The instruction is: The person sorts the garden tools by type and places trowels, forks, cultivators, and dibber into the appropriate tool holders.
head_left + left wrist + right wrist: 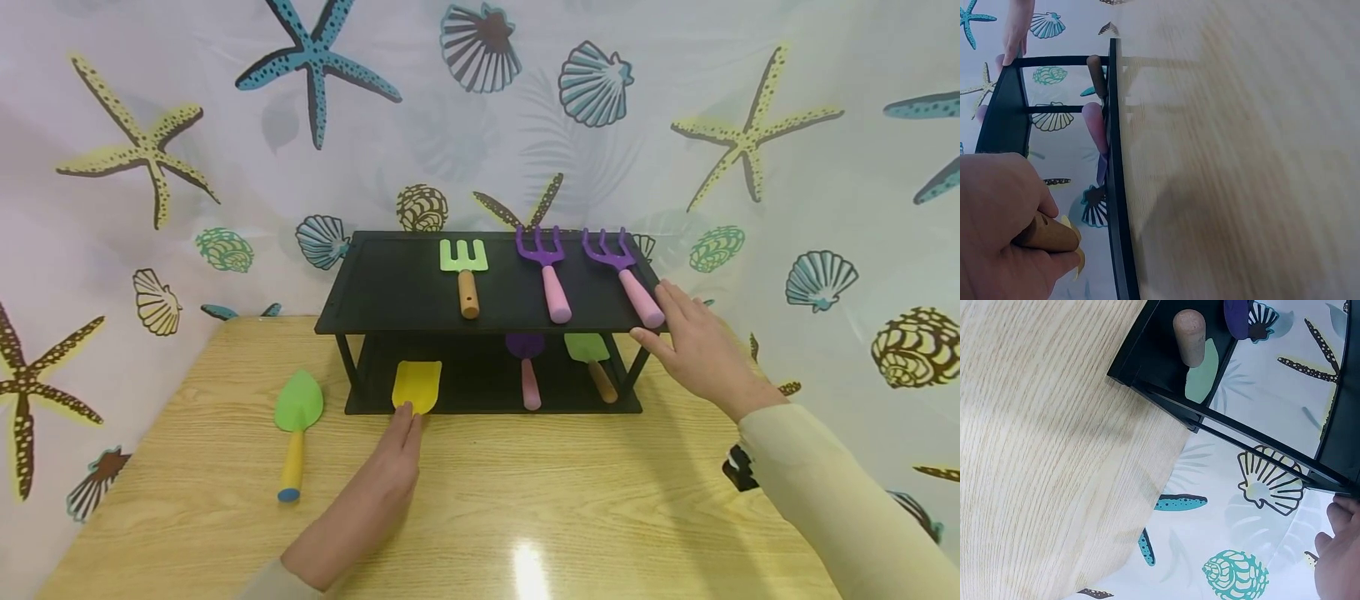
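Observation:
My left hand (393, 458) grips the brown handle (1050, 234) of a toy shovel whose yellow blade (417, 385) is over the left part of the lower shelf. Whether the blade touches that shelf I cannot tell. At the right front corner of the black two-tier rack (390, 283), my right hand (697, 346) rests against the edge with fingers extended. Just beside it on the top tier lies a purple hand fork with a pink handle (641, 298). Another purple fork (555, 292) and a green fork with a brown handle (468, 292) lie farther left.
On the lower tier lie a purple shovel with a pink handle (530, 383) and a green shovel with a brown handle (602, 381). A green trowel with a yellow handle (295, 458) is on the wooden table (480, 500) left of the rack. Behind hangs a sea-patterned curtain (420, 158).

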Demonstrator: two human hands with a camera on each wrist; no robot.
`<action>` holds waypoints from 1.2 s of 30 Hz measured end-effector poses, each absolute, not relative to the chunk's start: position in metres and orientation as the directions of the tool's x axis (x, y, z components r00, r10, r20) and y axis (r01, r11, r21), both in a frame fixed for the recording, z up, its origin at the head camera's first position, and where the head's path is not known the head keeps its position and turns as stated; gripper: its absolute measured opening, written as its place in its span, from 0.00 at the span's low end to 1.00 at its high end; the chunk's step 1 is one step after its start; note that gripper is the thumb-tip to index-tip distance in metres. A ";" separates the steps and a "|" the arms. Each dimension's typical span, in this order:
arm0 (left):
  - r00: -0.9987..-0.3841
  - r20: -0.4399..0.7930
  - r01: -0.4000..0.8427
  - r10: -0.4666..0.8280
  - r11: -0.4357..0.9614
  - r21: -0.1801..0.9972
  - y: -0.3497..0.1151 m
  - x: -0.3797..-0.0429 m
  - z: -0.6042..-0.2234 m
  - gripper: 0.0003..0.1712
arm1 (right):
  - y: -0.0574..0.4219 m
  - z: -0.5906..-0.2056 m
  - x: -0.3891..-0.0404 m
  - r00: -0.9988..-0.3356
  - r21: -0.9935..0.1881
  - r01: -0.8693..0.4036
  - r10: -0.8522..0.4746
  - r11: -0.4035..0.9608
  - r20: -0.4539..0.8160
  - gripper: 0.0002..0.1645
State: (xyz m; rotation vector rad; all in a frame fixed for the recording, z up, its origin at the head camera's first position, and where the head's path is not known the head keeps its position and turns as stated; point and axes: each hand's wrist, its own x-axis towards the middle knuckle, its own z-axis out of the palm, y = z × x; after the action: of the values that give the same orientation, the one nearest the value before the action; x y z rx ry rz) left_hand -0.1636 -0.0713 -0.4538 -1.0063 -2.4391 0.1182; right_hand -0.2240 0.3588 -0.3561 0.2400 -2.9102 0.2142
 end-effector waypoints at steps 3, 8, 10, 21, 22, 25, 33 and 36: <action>-0.623 0.405 0.650 0.669 0.731 -0.207 -0.062 -0.172 -0.452 0.22 | 0.359 -0.356 -0.224 -0.962 -0.125 -0.181 -0.150 0.976 0.227 0.49; -0.628 0.373 0.644 0.683 0.725 -0.244 -0.049 -0.188 -0.453 0.23 | 0.358 -0.355 -0.224 -0.962 -0.125 -0.180 -0.148 0.976 0.231 0.49; -0.624 0.368 0.646 0.689 0.720 -0.253 -0.044 -0.193 -0.454 0.22 | 0.357 -0.354 -0.224 -0.961 -0.131 -0.182 -0.148 0.975 0.232 0.49; -0.590 0.481 0.699 0.648 0.709 -0.097 -0.015 -0.227 -0.460 0.23 | 0.359 -0.357 -0.225 -0.964 -0.145 -0.175 -0.140 0.974 0.224 0.49; -0.588 0.486 0.700 0.647 0.708 -0.095 -0.013 -0.231 -0.462 0.22 | 0.359 -0.357 -0.225 -0.965 -0.145 -0.175 -0.140 0.974 0.224 0.49; -0.601 0.478 0.696 0.641 0.714 -0.082 -0.009 -0.238 -0.466 0.20 | 0.359 -0.357 -0.225 -0.965 -0.149 -0.176 -0.140 0.973 0.224 0.49; -0.613 0.502 0.702 0.610 0.712 -0.009 0.000 -0.256 -0.475 0.24 | 0.360 -0.357 -0.226 -0.965 -0.150 -0.175 -0.139 0.973 0.224 0.50; -0.626 0.496 0.701 0.601 0.713 0.021 0.005 -0.262 -0.477 0.25 | 0.360 -0.357 -0.226 -0.965 -0.152 -0.174 -0.137 0.973 0.224 0.50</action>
State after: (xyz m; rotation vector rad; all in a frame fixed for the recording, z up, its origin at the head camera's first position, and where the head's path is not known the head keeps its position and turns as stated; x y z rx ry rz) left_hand -0.2619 0.0046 -0.4768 -0.9988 -2.4587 -0.2934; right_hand -0.2257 0.3604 -0.3573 0.2322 -2.9078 0.2522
